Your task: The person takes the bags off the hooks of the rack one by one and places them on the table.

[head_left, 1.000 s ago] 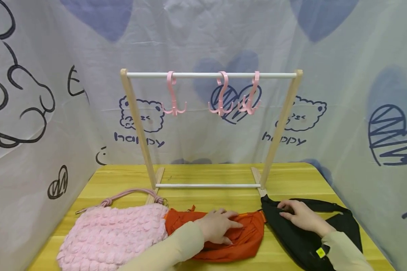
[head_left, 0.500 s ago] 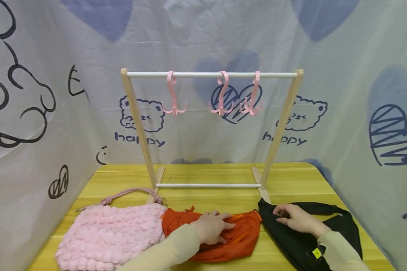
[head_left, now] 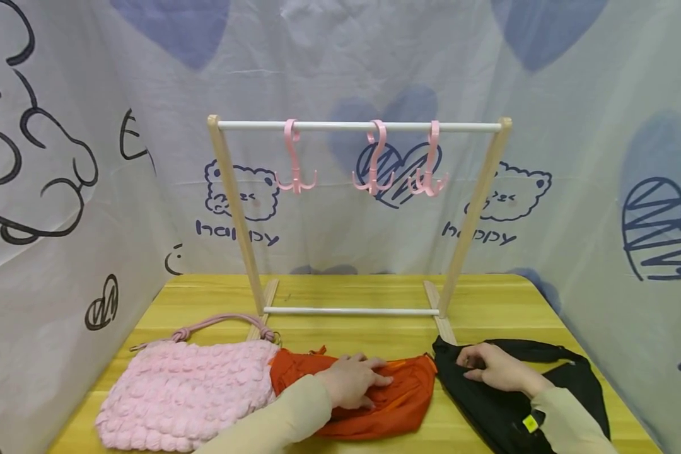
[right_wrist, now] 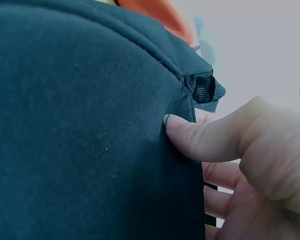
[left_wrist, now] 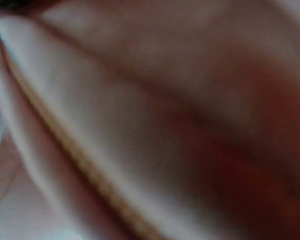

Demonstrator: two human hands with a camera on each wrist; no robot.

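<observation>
My left hand (head_left: 349,381) rests on the orange-red bag (head_left: 400,410) in the head view, its fingers spread over the fabric. In the left wrist view everything is close and blurred; an orange zip-like strip (left_wrist: 80,157) runs diagonally across it. On the right, my right hand (head_left: 499,366) pinches the edge of a black sling bag (head_left: 465,391) lying on the table. Its thumb (right_wrist: 195,137) presses on the near face of the black cloth in the right wrist view, while the other fingers pass behind the edge. A yellow tag (head_left: 530,423) shows beside the right sleeve.
A pink puffy bag (head_left: 187,391) with a cord handle lies at the left, against the orange-red one. Behind the bags stands a rack with a white top bar (head_left: 340,127). Three pink hooks hang from it, the middle one (head_left: 374,157) among them. Printed cloth surrounds the table (head_left: 346,293).
Over the second, my left hand and the orange-red bag have shifted slightly left. The black bag's upper tip has come a little left and nearer, with my right hand still at its edge.
</observation>
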